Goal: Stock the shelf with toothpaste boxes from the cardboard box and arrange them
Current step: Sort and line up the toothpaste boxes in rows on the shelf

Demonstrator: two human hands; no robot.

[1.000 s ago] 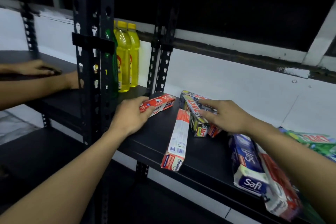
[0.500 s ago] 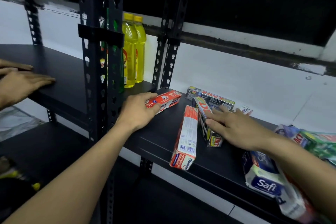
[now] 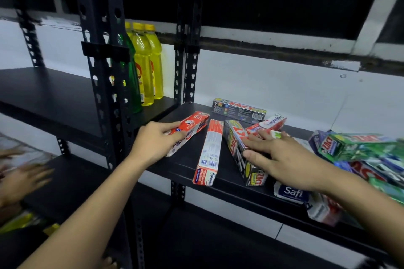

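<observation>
Since the toothpaste boxes lie fanned out like spokes on the black shelf (image 3: 227,172) rather than in rows, both hands seem to be squaring them up. The left hand (image 3: 156,143), at nine o'clock of the fan, curls its thumb and fingers round the near end of a red box (image 3: 192,125) that points toward one o'clock. Gripping the end probably lets it swing that box parallel to its neighbours. The right hand (image 3: 282,159), at four o'clock of the fan, lies flat with its fingers spread and nearly straight. It presses on a black box (image 3: 232,135) and reaches a second red box (image 3: 271,123) beyond. Between the hands a middle red box (image 3: 209,150) pokes over the shelf's front edge, touched by neither. Another black box (image 3: 239,110) lies crosswise at twelve o'clock. A loose pile (image 3: 360,153) at three o'clock looks unsorted. The cardboard box is out of view.
</observation>
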